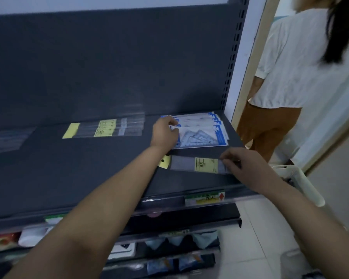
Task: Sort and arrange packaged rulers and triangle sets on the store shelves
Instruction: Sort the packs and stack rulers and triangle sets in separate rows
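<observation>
Both grips were closed, my left hand [164,131] pinching the top triangle-set pack [201,133] at the back of the shelf [89,168], my right hand [244,168] pinching the packaged ruler [197,165] near the front edge, where a slip could have dropped it.

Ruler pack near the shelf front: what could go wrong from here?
1. The right hand pinches the ruler pack by its right end only. If lifted so, the long free end may sag or twist out of the fingers.
2. The triangle set stack lies fanned near the right edge of the shelf. The left hand, gripping its left side, might push packs off.
</observation>
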